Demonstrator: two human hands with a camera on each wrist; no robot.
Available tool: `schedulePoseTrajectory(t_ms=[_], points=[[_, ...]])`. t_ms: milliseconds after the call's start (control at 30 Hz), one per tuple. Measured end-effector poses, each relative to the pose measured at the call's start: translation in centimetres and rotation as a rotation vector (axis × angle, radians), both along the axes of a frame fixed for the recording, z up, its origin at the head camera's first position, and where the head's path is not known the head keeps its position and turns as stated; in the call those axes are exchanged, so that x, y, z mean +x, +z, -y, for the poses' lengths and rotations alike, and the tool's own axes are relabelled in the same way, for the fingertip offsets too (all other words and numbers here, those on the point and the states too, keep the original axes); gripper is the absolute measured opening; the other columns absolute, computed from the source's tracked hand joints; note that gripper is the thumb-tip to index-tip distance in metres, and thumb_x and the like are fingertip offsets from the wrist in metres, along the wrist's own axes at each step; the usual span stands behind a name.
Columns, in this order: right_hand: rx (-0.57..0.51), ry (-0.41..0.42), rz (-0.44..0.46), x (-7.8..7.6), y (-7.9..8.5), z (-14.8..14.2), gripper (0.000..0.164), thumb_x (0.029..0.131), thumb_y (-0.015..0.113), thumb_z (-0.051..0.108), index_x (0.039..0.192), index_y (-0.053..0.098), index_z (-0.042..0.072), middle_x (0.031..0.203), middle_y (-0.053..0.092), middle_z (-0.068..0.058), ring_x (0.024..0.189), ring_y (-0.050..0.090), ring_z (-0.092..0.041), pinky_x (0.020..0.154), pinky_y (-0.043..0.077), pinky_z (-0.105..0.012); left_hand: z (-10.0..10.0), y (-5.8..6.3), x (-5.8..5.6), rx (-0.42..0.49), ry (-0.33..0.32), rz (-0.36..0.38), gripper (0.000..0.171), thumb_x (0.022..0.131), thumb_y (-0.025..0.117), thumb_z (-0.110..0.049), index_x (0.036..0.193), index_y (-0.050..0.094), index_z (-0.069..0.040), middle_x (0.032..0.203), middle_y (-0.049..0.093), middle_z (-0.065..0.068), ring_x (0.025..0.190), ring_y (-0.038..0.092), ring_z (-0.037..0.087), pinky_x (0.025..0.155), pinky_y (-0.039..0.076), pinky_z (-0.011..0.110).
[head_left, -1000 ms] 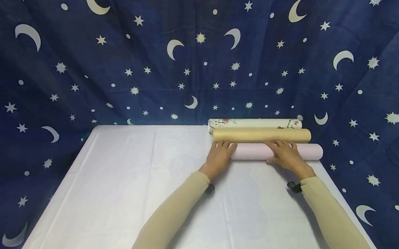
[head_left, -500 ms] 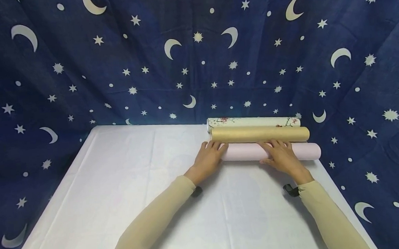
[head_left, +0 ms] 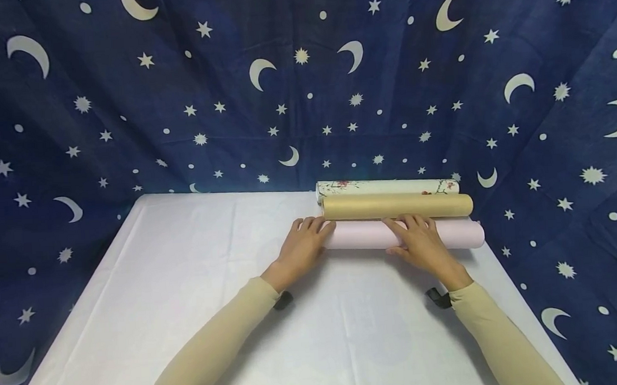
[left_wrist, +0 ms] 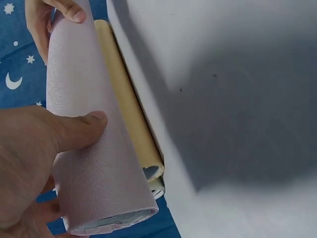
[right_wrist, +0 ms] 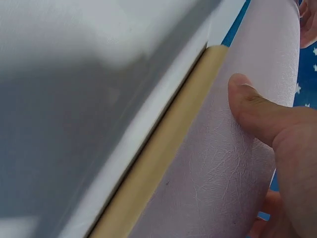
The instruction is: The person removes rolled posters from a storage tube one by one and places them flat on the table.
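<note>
A pale pink roll of wallpaper (head_left: 361, 235) lies crosswise, nearest of three rolls, its textured surface plain in both wrist views. My left hand (head_left: 302, 247) grips its left end, thumb on the near side and fingers curled over the far side. Toward the roll's right part, my right hand (head_left: 420, 241) grips it the same way. Just behind lies a gold roll (head_left: 394, 205), and behind that a white roll with red blossom branches (head_left: 388, 187). The hollow end of the pink roll (left_wrist: 114, 218) shows in the left wrist view.
A white cloth covers the table (head_left: 150, 296), whose far edge meets a dark blue curtain (head_left: 227, 74) printed with moons and stars. The curtain also runs along the table's left and right sides.
Both hands have shifted left along with the pink roll, the left hand farther, so they stand wider apart. The gold and blossom rolls keep their places; the whole view drifts slightly left.
</note>
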State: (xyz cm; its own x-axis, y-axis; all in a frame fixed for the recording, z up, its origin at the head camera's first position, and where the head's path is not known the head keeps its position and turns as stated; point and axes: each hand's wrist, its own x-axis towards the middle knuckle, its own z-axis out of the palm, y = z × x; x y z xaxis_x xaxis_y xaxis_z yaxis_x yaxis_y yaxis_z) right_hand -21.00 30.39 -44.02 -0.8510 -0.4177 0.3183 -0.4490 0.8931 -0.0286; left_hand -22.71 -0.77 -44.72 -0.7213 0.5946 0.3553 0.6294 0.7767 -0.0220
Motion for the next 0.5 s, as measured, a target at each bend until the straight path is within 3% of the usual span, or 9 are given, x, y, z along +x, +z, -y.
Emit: schedulePoseTrajectory(t_ms=[333, 500], points=[[0.012, 0.035, -0.010, -0.1, 0.4, 2.4, 0.073, 0.079, 0.078, 0.043, 0.143, 0.050, 0.024, 0.126, 0.055, -0.015, 0.118, 0.049, -0.041, 0.097, 0.034, -0.060, 2.8, 0.3, 0.7, 0.006, -0.006, -0.049, 0.062, 0.084, 0.077, -0.023, 0.137, 0.047, -0.018, 0.130, 0.056, 0.009, 0.121, 0.055, 0.030, 0.101, 0.044, 0.048], [0.031, 0.043, 0.007, 0.0, 0.5, 3.4, 0.073, 0.079, 0.077, 0.046, 0.143, 0.048, 0.025, 0.127, 0.055, -0.015, 0.118, 0.050, -0.042, 0.097, 0.035, -0.060, 4.0, 0.1, 0.9, -0.020, 0.008, -0.035, 0.062, 0.085, 0.077, -0.024, 0.138, 0.046, -0.019, 0.131, 0.056, 0.009, 0.121, 0.054, 0.030, 0.101, 0.044, 0.048]])
